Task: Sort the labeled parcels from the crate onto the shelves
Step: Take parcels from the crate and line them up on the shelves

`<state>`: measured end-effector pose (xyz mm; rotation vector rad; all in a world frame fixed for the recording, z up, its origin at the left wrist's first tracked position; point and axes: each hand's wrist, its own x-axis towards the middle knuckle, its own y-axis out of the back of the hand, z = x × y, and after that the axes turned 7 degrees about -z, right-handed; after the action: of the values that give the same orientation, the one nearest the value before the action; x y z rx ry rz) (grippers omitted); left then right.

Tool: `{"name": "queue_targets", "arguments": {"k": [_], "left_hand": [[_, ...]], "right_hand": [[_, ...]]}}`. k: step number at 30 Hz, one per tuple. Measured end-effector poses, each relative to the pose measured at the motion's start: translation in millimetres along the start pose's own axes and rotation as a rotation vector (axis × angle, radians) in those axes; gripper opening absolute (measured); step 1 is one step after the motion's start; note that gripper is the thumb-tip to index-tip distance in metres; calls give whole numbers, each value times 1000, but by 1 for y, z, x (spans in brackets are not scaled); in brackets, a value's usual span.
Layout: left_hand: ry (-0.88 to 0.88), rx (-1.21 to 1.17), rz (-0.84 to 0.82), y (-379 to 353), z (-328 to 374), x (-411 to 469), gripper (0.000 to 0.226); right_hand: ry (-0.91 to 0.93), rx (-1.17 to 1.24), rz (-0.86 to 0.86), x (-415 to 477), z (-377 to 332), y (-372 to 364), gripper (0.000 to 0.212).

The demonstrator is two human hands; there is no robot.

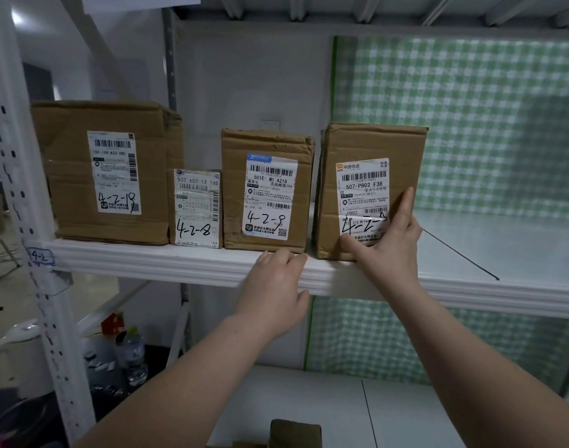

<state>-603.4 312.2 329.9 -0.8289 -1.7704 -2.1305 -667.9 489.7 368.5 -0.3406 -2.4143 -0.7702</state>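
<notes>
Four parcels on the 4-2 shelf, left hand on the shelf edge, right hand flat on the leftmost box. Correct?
One error. The head view shows the right hand flat on the rightmost box, not the leftmost box. The rest stands: the count is four, and the left hand rests on the edge of the shelf.

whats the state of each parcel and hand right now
large box: standing on shelf, label facing out
small parcel: standing, label out
middle box: standing, label out
right box: standing, label out
right hand: flat against right box
left hand: resting on shelf edge
</notes>
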Motion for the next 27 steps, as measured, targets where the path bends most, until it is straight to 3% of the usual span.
{"name": "queue_targets", "arguments": {"k": [21,24,27], "left_hand": [[11,3,12,2,7,-3,55],[30,-10,-5,3,7,-4,56],[48,-75,-41,5,6,-6,56]], "right_hand": [[31,-38,-107,2,-1,-2,126],[30,-19,-137,-2,-3,2,120],[60,-31,-24,-13,-9,6,103]]}}
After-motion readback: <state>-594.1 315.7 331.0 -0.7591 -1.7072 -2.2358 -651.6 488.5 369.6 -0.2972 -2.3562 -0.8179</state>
